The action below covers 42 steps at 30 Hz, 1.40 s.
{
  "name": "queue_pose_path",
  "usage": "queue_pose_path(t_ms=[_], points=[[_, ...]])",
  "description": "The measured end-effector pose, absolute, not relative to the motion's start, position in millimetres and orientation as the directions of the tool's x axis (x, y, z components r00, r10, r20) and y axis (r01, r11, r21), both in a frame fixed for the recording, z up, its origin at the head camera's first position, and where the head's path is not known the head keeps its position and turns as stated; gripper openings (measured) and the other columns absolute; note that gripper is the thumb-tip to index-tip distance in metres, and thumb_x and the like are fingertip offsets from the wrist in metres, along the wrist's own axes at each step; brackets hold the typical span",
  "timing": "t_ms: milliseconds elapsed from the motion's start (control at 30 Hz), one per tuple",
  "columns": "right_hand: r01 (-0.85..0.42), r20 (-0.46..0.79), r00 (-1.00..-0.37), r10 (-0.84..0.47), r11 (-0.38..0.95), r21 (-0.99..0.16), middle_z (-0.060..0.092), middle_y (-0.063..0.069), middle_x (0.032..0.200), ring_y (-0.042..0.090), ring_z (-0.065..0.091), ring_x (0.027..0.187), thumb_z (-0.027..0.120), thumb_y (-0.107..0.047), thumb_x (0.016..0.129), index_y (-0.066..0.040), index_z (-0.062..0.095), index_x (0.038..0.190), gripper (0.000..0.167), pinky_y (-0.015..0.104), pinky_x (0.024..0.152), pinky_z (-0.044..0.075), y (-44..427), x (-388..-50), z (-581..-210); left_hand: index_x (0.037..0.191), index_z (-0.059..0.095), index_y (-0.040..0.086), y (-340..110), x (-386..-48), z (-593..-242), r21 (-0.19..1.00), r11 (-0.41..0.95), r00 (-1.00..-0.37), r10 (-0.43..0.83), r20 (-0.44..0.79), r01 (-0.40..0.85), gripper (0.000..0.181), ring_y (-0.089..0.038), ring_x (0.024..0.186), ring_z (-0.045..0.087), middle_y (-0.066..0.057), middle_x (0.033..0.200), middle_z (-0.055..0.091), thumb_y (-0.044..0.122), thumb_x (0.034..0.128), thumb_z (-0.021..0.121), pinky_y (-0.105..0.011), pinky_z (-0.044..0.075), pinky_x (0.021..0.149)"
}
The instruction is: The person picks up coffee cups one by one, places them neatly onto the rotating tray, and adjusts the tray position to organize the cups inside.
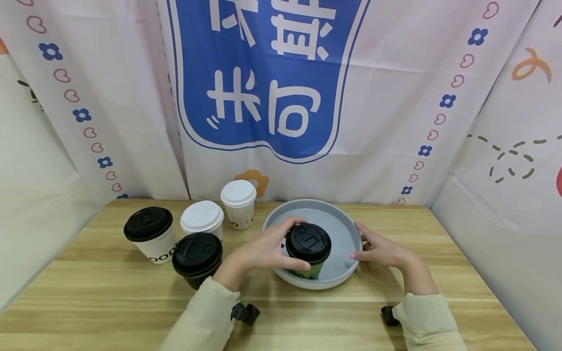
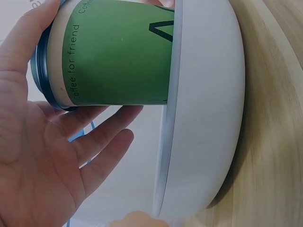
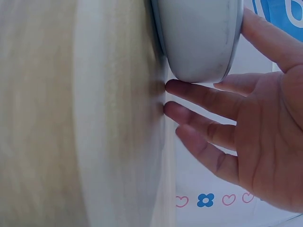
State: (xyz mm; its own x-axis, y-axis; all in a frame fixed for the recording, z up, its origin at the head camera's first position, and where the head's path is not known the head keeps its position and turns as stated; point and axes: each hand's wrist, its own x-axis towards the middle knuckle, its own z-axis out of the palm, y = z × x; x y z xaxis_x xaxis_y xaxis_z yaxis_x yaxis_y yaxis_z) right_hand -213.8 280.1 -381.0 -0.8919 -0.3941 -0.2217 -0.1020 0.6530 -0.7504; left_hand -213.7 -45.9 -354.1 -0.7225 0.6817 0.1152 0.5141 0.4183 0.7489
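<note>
A green paper coffee cup with a black lid (image 1: 309,243) stands inside a round grey tray (image 1: 322,208). My left hand (image 1: 270,248) holds the cup, thumb on the near side and fingers reaching round the far side. In the left wrist view, the green sleeve (image 2: 120,52) carries "Coffee for friend" lettering, and the lower fingers spread beside it. At the tray's right edge, my right hand (image 1: 384,250) grips the rim, thumb over the top. The right wrist view shows the tray's outer wall (image 3: 201,42) against thumb and index finger, with other fingertips close to the tabletop.
Left of the tray stand several lidded cups: a white cup with black lid (image 1: 151,234), a dark cup with black lid (image 1: 197,258), and two white-lidded cups (image 1: 203,219). The wooden table (image 1: 307,321) ends at a printed cloth backdrop (image 1: 386,97).
</note>
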Motion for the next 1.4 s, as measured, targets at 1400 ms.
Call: queue_pose_path(t_ms=[1400], points=[[-0.056,-0.214,-0.873,-0.438,0.525,-0.849,0.035,0.039,0.144,0.037,0.058,0.119,0.073,-0.017,0.091,0.005,0.000,0.156,0.100,0.041,0.098,0.051,281.0,-213.4,-383.0,0.142,0.051,0.014,-129.8,-160.8,-294.5,0.469,0.541,-0.716,0.520,0.465,0.698,0.070,-0.020,0.132,0.054,-0.001,0.142,0.057,0.033,0.0822,0.082,-0.044,0.046,0.107]])
